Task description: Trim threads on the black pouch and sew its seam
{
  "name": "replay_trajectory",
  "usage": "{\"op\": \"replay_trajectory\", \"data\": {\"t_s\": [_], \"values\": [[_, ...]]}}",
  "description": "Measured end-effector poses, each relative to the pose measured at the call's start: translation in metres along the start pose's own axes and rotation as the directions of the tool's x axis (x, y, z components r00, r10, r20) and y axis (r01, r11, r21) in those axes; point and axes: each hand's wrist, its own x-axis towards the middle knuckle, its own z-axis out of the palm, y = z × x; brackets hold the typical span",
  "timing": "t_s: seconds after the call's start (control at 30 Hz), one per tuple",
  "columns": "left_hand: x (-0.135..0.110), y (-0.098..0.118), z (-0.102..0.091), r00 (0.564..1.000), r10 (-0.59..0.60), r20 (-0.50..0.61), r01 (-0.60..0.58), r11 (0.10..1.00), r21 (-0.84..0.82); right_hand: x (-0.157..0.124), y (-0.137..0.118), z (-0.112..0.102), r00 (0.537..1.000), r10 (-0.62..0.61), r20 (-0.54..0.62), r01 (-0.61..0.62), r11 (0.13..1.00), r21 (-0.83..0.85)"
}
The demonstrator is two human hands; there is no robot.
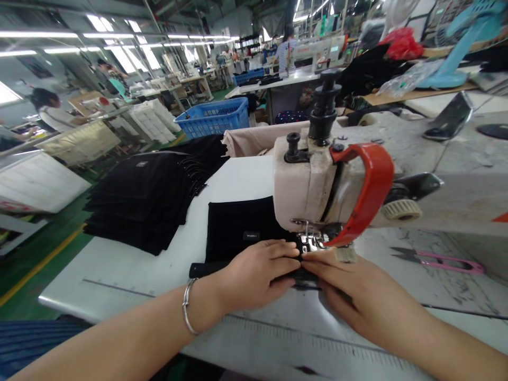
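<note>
A black fabric piece [228, 227] with a small woven label [251, 235] lies flat on the sewing table, its right part under the head of a sewing machine [297, 185]. My left hand [257, 272] rests on the piece near its front edge, fingers stretched towards the presser foot [311, 242]. From the right, my right hand [349, 288] reaches in, its extended fingertips on the fabric just in front of the foot and almost touching the left ones. The needle point and the cloth under the fingers are hidden.
A stack of black fabric pieces [138, 196] sits at the table's left. Pink-handled thread snips [440, 261] lie right of the machine. An orange guard [375, 185] curves beside the needle area. Behind stand a blue basket [216, 117] and a blue fan [452, 53]; other people work farther off.
</note>
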Motion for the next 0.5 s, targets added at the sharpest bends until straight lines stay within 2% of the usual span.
{"op": "replay_trajectory", "data": {"t_s": [0.13,0.23,0.37,0.5], "values": [[0.009,-0.011,-0.001,1.0,-0.004,0.01,0.004,1.0,0.017,0.001,0.003,0.003,0.995,0.102,0.008,-0.101,0.991,-0.085],[0.015,-0.019,-0.001,1.0,-0.012,-0.004,0.012,1.0,0.021,0.003,0.003,0.006,0.991,0.128,-0.025,-0.131,0.981,-0.145],[0.018,-0.022,-0.001,1.0,-0.012,0.008,0.012,0.999,0.037,0.004,0.003,0.008,0.99,0.133,-0.054,-0.141,0.972,-0.188],[0.016,-0.027,-0.002,1.0,0.012,-0.003,-0.012,0.997,0.075,0.0,0.005,0.006,0.99,0.08,-0.116,-0.095,0.988,-0.124]]}}
